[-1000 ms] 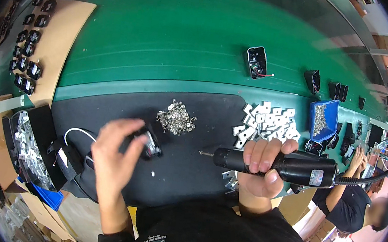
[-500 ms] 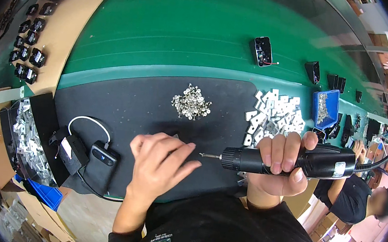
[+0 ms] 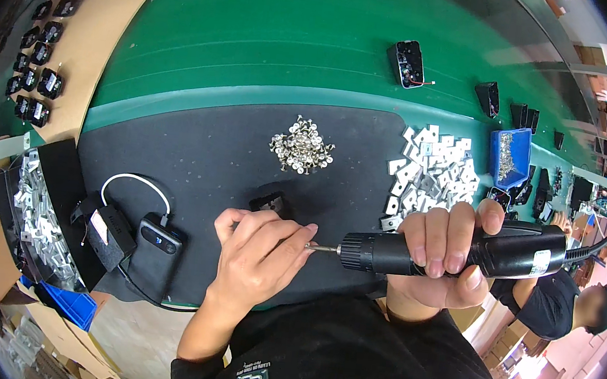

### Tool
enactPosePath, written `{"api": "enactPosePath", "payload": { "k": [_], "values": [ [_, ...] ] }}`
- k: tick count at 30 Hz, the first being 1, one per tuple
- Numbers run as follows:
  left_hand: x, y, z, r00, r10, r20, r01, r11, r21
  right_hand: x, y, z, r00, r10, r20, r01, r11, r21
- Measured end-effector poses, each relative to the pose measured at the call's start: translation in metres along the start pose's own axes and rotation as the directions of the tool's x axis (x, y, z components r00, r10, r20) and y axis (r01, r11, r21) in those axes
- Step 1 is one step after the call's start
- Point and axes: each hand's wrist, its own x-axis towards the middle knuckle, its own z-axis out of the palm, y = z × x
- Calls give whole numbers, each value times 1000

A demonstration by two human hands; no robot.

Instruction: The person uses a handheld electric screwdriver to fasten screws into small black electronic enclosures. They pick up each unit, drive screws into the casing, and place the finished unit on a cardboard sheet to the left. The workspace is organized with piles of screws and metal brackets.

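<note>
My right hand (image 3: 445, 252) is wrapped round a black electric screwdriver (image 3: 518, 255), held level with its bit (image 3: 324, 249) pointing left. At the bit's tip the fingers of my left hand (image 3: 256, 255) are closed together. What they hold is mostly hidden behind them; a dark shape (image 3: 270, 201) shows just beyond the knuckles, too unclear to name. Farther off on the black mat (image 3: 213, 135) lies a heap of silver screws (image 3: 302, 146). Beyond my right hand is a pile of small white-and-grey plates with holes (image 3: 431, 170).
A blue bin (image 3: 509, 163) of small metal pieces stands at the right. Black housings (image 3: 408, 64) sit on the green surface (image 3: 275, 38). At left are a power bank (image 3: 161, 237) with a white cable, a box of metal parts (image 3: 45, 221), and a board (image 3: 106, 28) bearing black parts. Someone works at far right.
My left fingers have closed in and come up to the screwdriver's tip, which stood apart from them before. The screwdriver has shifted slightly left. The whole view has tilted a little.
</note>
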Motion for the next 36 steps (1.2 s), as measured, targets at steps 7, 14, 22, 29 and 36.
{"api": "enactPosePath", "payload": {
  "k": [7, 14, 22, 29, 36],
  "values": [
    [0, 0, 0, 1000, -27, -4, 27, 999, -18, 2, 4, 1, 1000, 22, -8, -22, 1000, 20],
    [-2, -5, 0, 1000, 4, 0, -4, 1000, 29, 4, 7, 1, 999, 34, 8, -34, 999, -1],
    [-19, -20, -18, 984, -137, 115, 135, 991, 23, 5, 11, -3, 999, 37, -8, -37, 999, -40],
    [-31, -30, -16, 986, -131, 107, 144, 981, -127, 5, 20, 0, 994, 102, -43, -107, 987, -121],
    [-39, -36, -27, 980, -109, -167, 99, 993, -67, 7, 21, -3, 997, 66, -37, -70, 991, -114]
  ]
}}
